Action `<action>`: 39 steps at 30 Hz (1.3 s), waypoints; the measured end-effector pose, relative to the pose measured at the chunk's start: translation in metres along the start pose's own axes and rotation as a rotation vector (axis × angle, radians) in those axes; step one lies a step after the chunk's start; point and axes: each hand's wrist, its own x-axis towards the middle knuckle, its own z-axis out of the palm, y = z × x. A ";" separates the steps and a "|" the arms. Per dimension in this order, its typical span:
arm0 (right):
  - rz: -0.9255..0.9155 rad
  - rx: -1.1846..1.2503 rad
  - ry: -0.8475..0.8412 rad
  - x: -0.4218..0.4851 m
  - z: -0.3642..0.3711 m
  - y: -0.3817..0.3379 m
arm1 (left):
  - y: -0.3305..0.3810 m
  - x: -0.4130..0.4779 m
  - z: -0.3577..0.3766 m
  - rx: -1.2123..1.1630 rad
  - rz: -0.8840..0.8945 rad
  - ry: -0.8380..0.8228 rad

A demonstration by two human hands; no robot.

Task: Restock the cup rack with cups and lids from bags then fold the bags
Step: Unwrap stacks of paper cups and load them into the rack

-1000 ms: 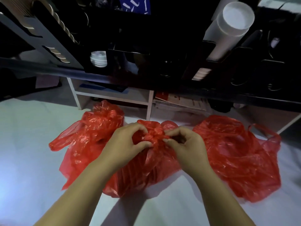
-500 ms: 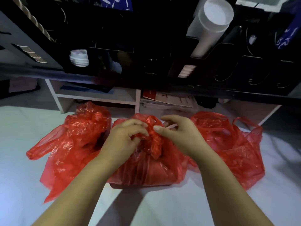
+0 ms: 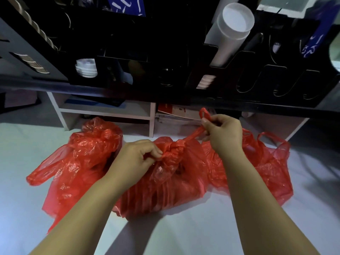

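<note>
Three red plastic bags lie on a white surface. The middle bag [image 3: 165, 188] is knotted at its top. My left hand [image 3: 136, 159] pinches the knot from the left. My right hand [image 3: 223, 133] grips one twisted handle of that bag and holds it up and to the right. A left bag [image 3: 79, 162] is crumpled and a right bag [image 3: 272, 172] lies slack with its handles loose. Above stands the black cup rack [image 3: 165, 57], holding a tall white cup stack [image 3: 230, 32] and short white stacks [image 3: 86, 68] in its slots.
Behind the bags a low white shelf [image 3: 103, 111] holds papers and a red-and-white box [image 3: 176, 113]. The rack's right slots [image 3: 272, 80] look dark and hollow. The white surface [image 3: 184, 236] stretches toward me between my forearms.
My right hand has drawn a handle out of the knot, up and to the right. My left hand stays on the knot. The view has shifted slightly.
</note>
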 end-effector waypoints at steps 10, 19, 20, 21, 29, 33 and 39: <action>0.034 0.330 -0.071 -0.005 -0.006 -0.005 | -0.005 -0.001 -0.010 0.055 -0.130 0.028; -0.456 -0.469 -0.351 -0.040 0.016 0.030 | 0.011 0.008 -0.006 0.137 -0.171 -0.026; -0.489 -0.555 -0.390 -0.040 0.021 0.031 | 0.011 0.010 -0.004 0.168 -0.164 -0.046; -0.490 -0.604 -0.394 -0.041 0.023 0.030 | 0.012 0.011 -0.003 0.183 -0.152 -0.059; -0.318 -0.339 -0.212 -0.038 0.003 0.029 | 0.007 0.008 -0.010 0.134 -0.169 -0.005; -0.172 -0.340 -0.052 -0.025 -0.022 0.039 | -0.001 0.005 -0.025 0.181 -0.262 0.086; -0.197 -0.359 -0.015 -0.020 -0.032 0.033 | 0.003 0.014 -0.029 0.265 -0.330 0.093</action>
